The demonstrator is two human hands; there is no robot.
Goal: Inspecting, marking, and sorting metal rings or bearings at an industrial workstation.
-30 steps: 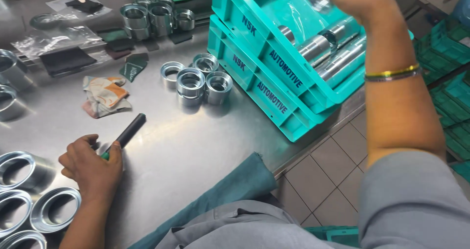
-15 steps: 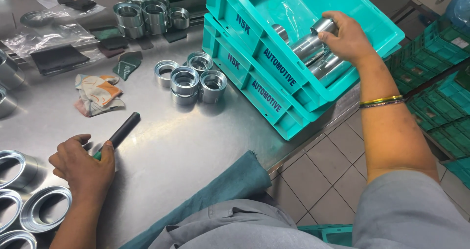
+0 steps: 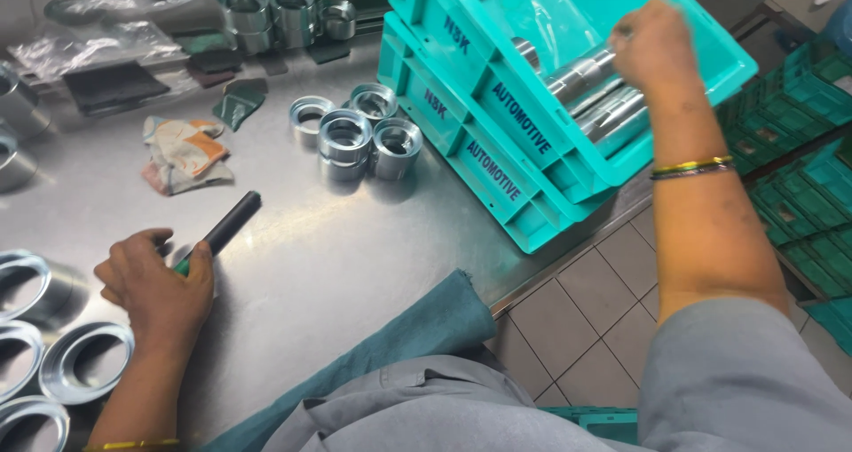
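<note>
I am leaning over the steel desk (image 3: pixel 355 265), which is filling most of my view, with two stacked teal crates (image 3: pixel 497 141) sitting at its right edge above the tiled floor (image 3: pixel 595 319). My right hand (image 3: pixel 652 43) is reaching into the upper crate, its fingers closing around the end of a shiny metal cylinder (image 3: pixel 581 72) that is lying among other cylinders in the crate; the grip looks closed on it, though blur is hiding the fingertips. My left hand (image 3: pixel 155 283) is resting on the desk near its front edge, fingers curled and pinching a dark marker (image 3: pixel 222 230) with a green band, its black end pointing up and to the right. Large metal rings (image 3: pixel 84 363) are lying just left of that hand. A cluster of smaller metal sleeves (image 3: pixel 351 137) is standing between the marker and the crates, some stacked. A crumpled rag (image 3: pixel 186 154) is lying left of the sleeves, well apart from both hands. A teal cloth (image 3: pixel 399 337) is hanging over the desk edge by my lap.
</note>
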